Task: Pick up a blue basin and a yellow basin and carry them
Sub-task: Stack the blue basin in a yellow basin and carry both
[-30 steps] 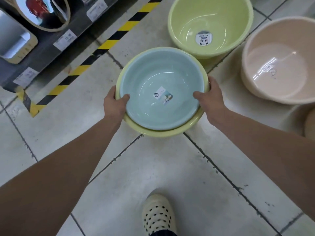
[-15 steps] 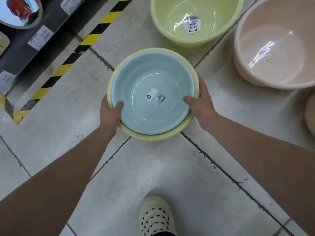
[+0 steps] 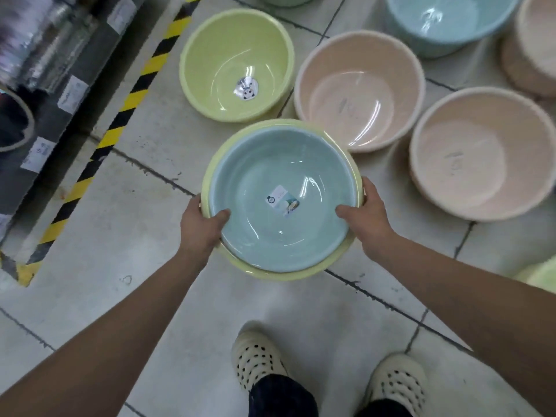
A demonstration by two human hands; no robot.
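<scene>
The left hand [image 3: 202,228] and right hand [image 3: 365,219] gripped opposite rims of the blue basin [image 3: 282,188] nested in the yellow basin [image 3: 288,273], thumbs hooked inside.

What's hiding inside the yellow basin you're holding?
The blue basin sits nested inside the yellow basin, a small sticker on its bottom. Only the yellow rim shows; its inside is covered.
</scene>
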